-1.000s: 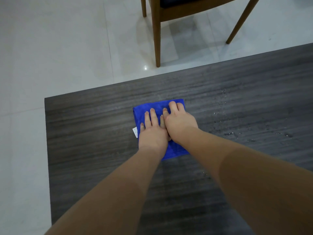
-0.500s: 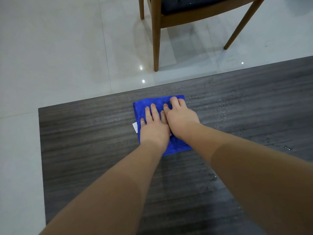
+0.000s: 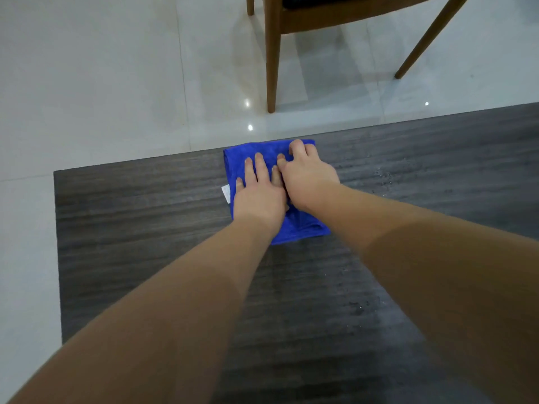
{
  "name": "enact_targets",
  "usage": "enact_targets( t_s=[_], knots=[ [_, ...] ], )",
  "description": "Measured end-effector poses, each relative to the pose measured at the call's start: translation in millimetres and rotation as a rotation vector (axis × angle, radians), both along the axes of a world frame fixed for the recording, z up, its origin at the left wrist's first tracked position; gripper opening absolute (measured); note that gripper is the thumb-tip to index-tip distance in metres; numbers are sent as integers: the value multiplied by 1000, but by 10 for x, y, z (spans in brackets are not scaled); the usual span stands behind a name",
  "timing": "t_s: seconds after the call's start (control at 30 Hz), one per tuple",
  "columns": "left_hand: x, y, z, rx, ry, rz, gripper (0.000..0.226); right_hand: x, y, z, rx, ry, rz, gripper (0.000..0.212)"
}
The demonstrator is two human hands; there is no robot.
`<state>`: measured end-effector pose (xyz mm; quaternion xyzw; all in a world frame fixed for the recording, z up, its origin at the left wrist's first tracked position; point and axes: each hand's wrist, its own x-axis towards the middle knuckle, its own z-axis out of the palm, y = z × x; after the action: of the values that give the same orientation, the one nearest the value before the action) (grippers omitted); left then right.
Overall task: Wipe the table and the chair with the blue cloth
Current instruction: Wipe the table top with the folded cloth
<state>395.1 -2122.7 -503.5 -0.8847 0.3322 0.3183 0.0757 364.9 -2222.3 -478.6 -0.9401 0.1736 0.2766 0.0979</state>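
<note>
Pressing down side by side, the left hand (image 3: pixel 258 196) and the right hand (image 3: pixel 309 177) are laid flat on the cloth (image 3: pixel 240 156) in the head view, the only view given; nothing is gripped, the left fingers (image 3: pixel 259 166) being stretched out straight and the right ones only slightly bent at the cloth's far right corner. The cloth is folded into a rough rectangle and is seen at the far edge of the table (image 3: pixel 131 228), its far hem level with that edge or just over it, which cannot be told, and well apart from the left edge. Its long axis runs from the near side to the far side, in line with the forearms, and a white tag (image 3: pixel 226 193) sticks out at its left side. The relation that matters is judged to be this: no tabletop is left beyond the cloth, so the stroke can only be drawn back toward the near edge or shifted sideways. Water droplets (image 3: pixel 385 177) are scattered on the surface just to the right of the cloth, nearer the right hand, and a damp sheen is seen farther toward the near edge. The chair (image 3: pixel 272 53) stands on the floor (image 3: pixel 102 83) beyond the far edge, apart from the table, and is judged not yet wiped.
</note>
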Motion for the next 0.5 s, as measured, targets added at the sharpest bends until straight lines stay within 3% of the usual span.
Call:
enact_targets(
  t_s=[0.3,0.5],
  knots=[
    [185,-219,-68,-112,-25,125,85,242,-400,-183,39,-97,73,53],
    [181,-409,-58,-78,-35,127,86,213,-614,-263,19,-131,116,60]
  ],
)
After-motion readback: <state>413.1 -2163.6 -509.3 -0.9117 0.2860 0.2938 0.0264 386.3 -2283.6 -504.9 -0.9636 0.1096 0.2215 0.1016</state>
